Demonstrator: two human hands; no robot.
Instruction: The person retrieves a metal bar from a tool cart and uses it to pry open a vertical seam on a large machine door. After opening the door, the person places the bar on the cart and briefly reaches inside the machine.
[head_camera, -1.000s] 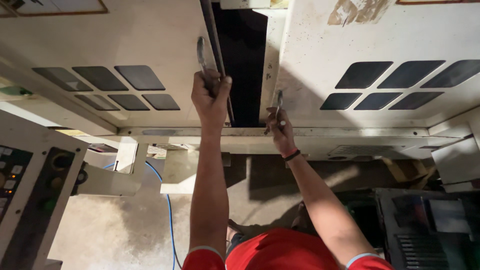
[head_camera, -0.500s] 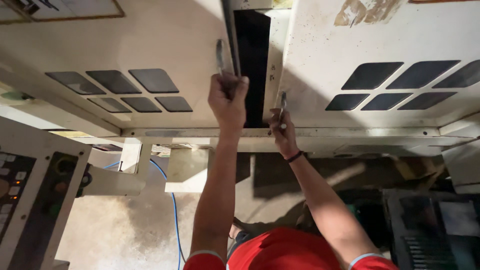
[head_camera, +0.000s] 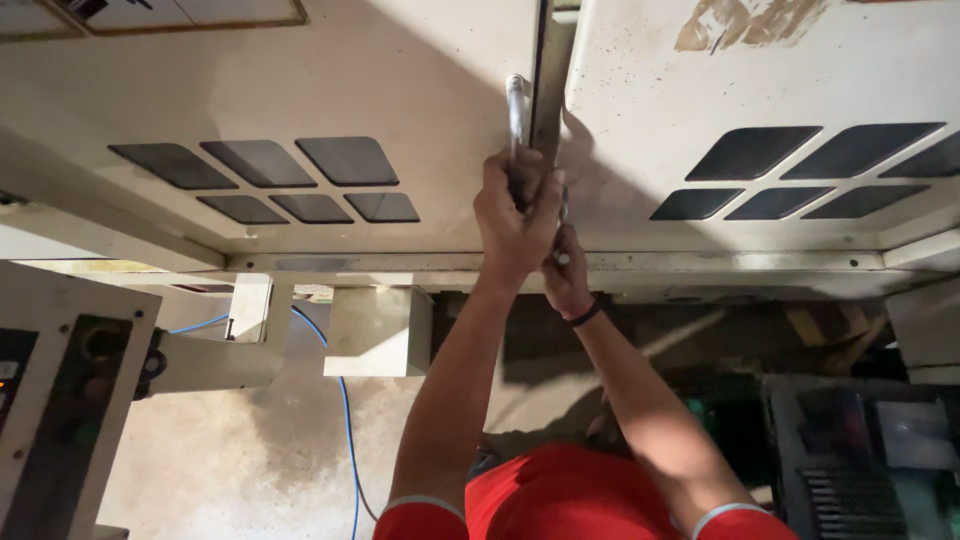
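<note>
My left hand (head_camera: 515, 215) is clenched around the lower end of a vertical metal handle (head_camera: 517, 105) on the left cream sliding door (head_camera: 300, 80) of a machine housing. That door's edge nearly meets the right door (head_camera: 760, 70), leaving only a thin dark slit (head_camera: 548, 60) between them. My right hand (head_camera: 567, 278), with a black band on the wrist, sits just below and partly behind the left one at the door edge. It pinches a small metal tool (head_camera: 562, 257), most of which is hidden.
Both doors carry dark slanted window panes (head_camera: 300, 175) (head_camera: 790, 170). A control panel (head_camera: 60, 400) stands at the left, with a blue cable (head_camera: 345, 420) running down over the stained floor. Dark machine parts (head_camera: 860, 450) fill the lower right.
My left hand has pulled the left door rightwards by its handle, narrowing the wide dark opening to a slit. The two hands have come together at the door edge.
</note>
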